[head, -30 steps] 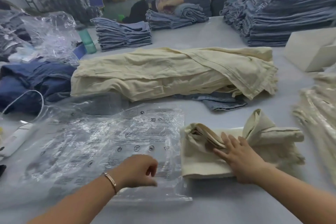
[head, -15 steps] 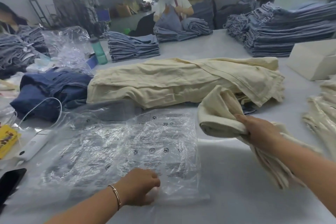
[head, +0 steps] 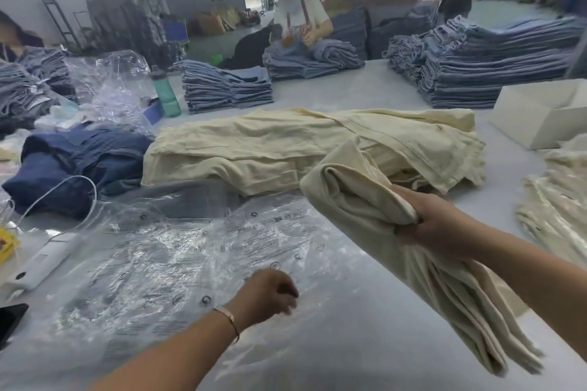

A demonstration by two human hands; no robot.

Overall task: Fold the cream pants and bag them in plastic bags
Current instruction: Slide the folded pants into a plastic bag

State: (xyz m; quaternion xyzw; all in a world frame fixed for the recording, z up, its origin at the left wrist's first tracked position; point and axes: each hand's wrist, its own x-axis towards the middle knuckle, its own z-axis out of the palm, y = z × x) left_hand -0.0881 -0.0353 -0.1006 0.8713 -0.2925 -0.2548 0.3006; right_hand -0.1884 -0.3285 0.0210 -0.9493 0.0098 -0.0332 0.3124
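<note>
The clear plastic bags lie in a loose pile toward the table's near left edge; they carry printed warning text and small round symbols, too fine and crumpled to read, and how many bags are stacked cannot be counted. The right hand is clenched round one folded pair of cream pants, held above the table just right of the bags, its lower end drooping to the near right. The left hand has curled fingers at the bags' near edge; whether it pinches the film is blurred, so I cannot tell. A heap of cream pants lies across the table's middle, its count unclear. A second cream stack is cut off by the right edge. One green bottle stands at the far left, and one white box at the far right.
</note>
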